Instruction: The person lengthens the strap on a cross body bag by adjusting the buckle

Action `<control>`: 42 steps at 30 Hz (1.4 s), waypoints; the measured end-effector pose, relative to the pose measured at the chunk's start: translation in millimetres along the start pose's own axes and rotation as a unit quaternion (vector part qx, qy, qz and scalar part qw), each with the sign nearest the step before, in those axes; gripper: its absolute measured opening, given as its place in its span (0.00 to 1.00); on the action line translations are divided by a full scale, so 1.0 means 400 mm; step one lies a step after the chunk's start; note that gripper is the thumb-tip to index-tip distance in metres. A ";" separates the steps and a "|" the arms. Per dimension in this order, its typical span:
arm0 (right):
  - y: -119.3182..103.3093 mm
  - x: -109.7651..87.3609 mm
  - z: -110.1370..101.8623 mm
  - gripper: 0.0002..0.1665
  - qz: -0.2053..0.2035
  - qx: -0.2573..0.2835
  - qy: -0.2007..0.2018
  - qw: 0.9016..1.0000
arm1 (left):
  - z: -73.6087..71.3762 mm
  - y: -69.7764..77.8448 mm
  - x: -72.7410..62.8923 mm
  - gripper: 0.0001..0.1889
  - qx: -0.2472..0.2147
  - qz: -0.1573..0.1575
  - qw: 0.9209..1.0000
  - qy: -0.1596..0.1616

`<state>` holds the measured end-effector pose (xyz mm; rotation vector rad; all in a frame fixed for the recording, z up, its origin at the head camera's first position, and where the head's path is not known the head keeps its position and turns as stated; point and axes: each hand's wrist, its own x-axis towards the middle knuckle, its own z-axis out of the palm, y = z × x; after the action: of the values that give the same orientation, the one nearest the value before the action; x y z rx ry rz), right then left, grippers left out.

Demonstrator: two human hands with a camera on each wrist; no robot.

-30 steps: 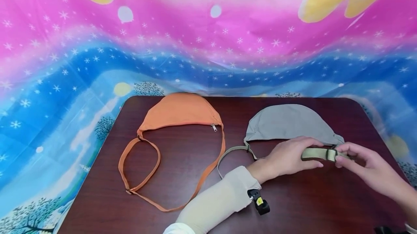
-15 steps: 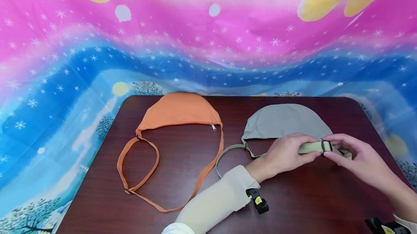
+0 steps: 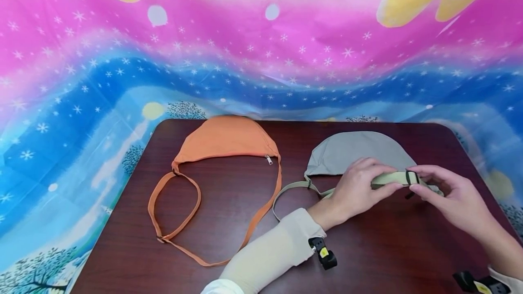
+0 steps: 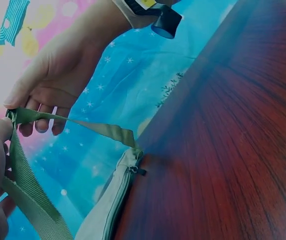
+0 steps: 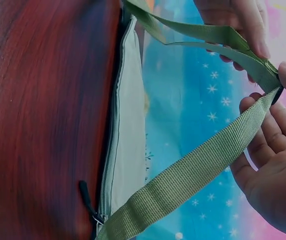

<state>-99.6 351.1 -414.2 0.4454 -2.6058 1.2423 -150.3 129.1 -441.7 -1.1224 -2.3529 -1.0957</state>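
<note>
A grey-green waist bag (image 3: pixel 359 152) lies on the right part of the table, and its green webbing strap (image 3: pixel 390 179) is raised between both hands. With thumb and fingers my left hand (image 3: pixel 361 187) pinches the strap just left of a black slide buckle (image 3: pixel 410 178). Thumb and fingertips of my right hand (image 3: pixel 457 194) grip the strap at the buckle's right side. In the right wrist view the strap (image 5: pixel 193 167) slants from the bag's zipper end up to the right hand (image 5: pixel 278 160). The left wrist view shows the strap (image 4: pixel 33 195) doubled below the fingers.
An orange waist bag (image 3: pixel 229 138) with its looped strap (image 3: pixel 253 226) lies left of the grey-green one. Both rest on a dark red-brown wooden table (image 3: pixel 229 198). Behind it hangs a patterned cloth (image 3: pixel 245 57).
My right hand has moved left and slightly up with the buckle, closer to the left hand. The left hand has risen a little. The orange bag has stayed put.
</note>
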 end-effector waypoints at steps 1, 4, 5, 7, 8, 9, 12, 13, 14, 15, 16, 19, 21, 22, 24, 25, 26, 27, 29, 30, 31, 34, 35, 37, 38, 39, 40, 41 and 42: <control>0.001 0.000 0.001 0.23 0.001 -0.001 -0.001 1.000 | 0.001 0.001 0.000 0.17 0.003 0.000 1.000 -0.002; 0.000 -0.002 0.003 0.22 0.008 -0.009 -0.012 1.000 | 0.003 0.004 0.002 0.17 0.013 0.001 1.000 -0.018; 0.000 -0.003 0.004 0.22 0.009 -0.012 -0.016 1.000 | 0.003 0.005 0.002 0.16 0.015 0.001 1.000 -0.022; -0.001 -0.003 0.004 0.22 0.009 -0.020 -0.019 1.000 | 0.005 0.005 0.004 0.16 0.013 -0.002 0.999 -0.030; -0.001 -0.004 0.005 0.22 0.006 -0.021 -0.018 1.000 | 0.005 0.005 0.004 0.17 0.011 -0.002 0.999 -0.032; -0.001 -0.004 0.005 0.22 0.003 -0.020 -0.014 1.000 | 0.006 0.004 0.004 0.17 0.008 -0.002 0.999 -0.033; 0.000 -0.004 0.003 0.22 0.000 -0.002 0.003 1.000 | 0.008 0.000 0.002 0.20 -0.004 -0.004 0.999 -0.034; 0.000 -0.004 0.002 0.22 0.000 0.006 0.008 1.000 | 0.008 -0.002 0.001 0.20 -0.009 -0.003 0.999 -0.033; 0.001 -0.004 0.000 0.23 0.000 0.013 0.013 1.000 | 0.008 -0.004 0.000 0.21 -0.012 -0.003 0.999 -0.032; 0.001 -0.004 -0.002 0.23 0.000 0.019 0.018 1.000 | 0.008 -0.006 0.000 0.21 -0.014 -0.003 0.999 -0.031; 0.001 -0.004 -0.003 0.24 0.000 0.024 0.022 0.999 | 0.007 -0.007 -0.001 0.20 -0.016 -0.003 0.999 -0.030; 0.001 -0.004 -0.007 0.25 -0.010 0.021 0.031 0.999 | 0.005 -0.009 -0.002 0.19 -0.021 -0.004 0.999 -0.027; 0.001 -0.003 -0.006 0.25 -0.014 0.017 0.036 0.999 | 0.003 -0.009 -0.002 0.18 -0.026 -0.007 0.999 -0.027; 0.001 -0.002 -0.006 0.25 -0.015 0.017 0.037 0.999 | 0.002 -0.009 -0.001 0.18 -0.029 -0.009 0.999 -0.028; 0.001 -0.002 -0.004 0.25 -0.010 0.019 0.034 0.999 | 0.000 -0.009 0.000 0.18 -0.034 -0.014 0.999 -0.031; 0.002 -0.002 -0.002 0.25 -0.007 0.020 0.029 0.999 | 0.000 -0.008 0.001 0.18 -0.035 -0.016 0.999 -0.034; 0.002 -0.003 0.000 0.24 -0.003 0.019 0.024 1.000 | -0.001 -0.008 0.002 0.18 -0.036 -0.018 0.999 -0.036; 0.003 -0.004 0.002 0.24 0.000 0.018 0.018 1.000 | -0.001 -0.007 0.003 0.17 -0.038 -0.018 0.998 -0.040; 0.004 -0.006 0.006 0.23 0.006 0.020 0.008 1.000 | 0.000 -0.006 0.005 0.18 -0.040 -0.016 0.998 -0.045; 0.004 -0.006 0.008 0.23 0.005 0.017 0.006 1.000 | 0.000 -0.005 0.005 0.18 -0.041 -0.014 0.998 -0.047; 0.004 -0.007 0.009 0.23 0.003 0.016 0.006 1.000 | 0.001 -0.005 0.004 0.18 -0.044 -0.013 0.998 -0.050; 0.002 -0.006 0.007 0.23 -0.001 0.021 0.022 1.000 | 0.004 -0.007 0.001 0.23 -0.054 -0.019 0.996 -0.061; 0.001 -0.006 0.004 0.23 -0.003 0.021 0.027 0.999 | 0.005 -0.008 -0.002 0.24 -0.058 -0.023 0.996 -0.064; 0.001 -0.006 -0.002 0.24 -0.005 0.024 0.041 0.999 | 0.005 -0.012 -0.005 0.25 -0.062 -0.033 0.995 -0.067; 0.001 -0.006 -0.005 0.24 -0.005 0.024 0.047 0.999 | 0.006 -0.014 -0.006 0.25 -0.063 -0.037 0.995 -0.066; 0.001 -0.006 -0.007 0.24 -0.004 0.025 0.050 0.998 | 0.006 -0.015 -0.008 0.25 -0.061 -0.039 0.995 -0.063; 0.002 -0.006 -0.009 0.24 -0.003 0.025 0.053 0.998 | 0.006 -0.016 -0.008 0.24 -0.061 -0.039 0.996 -0.060; 0.003 -0.007 -0.010 0.23 -0.001 0.027 0.054 0.998 | 0.005 -0.017 -0.009 0.22 -0.059 -0.038 0.996 -0.055; 0.004 -0.007 -0.011 0.23 -0.001 0.027 0.056 0.998 | 0.004 -0.016 -0.008 0.21 -0.056 -0.037 0.996 -0.051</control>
<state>-97.1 355.8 -413.6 0.3768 -2.4839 1.3010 -153.2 126.1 -448.0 -1.1630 -2.4558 -1.2382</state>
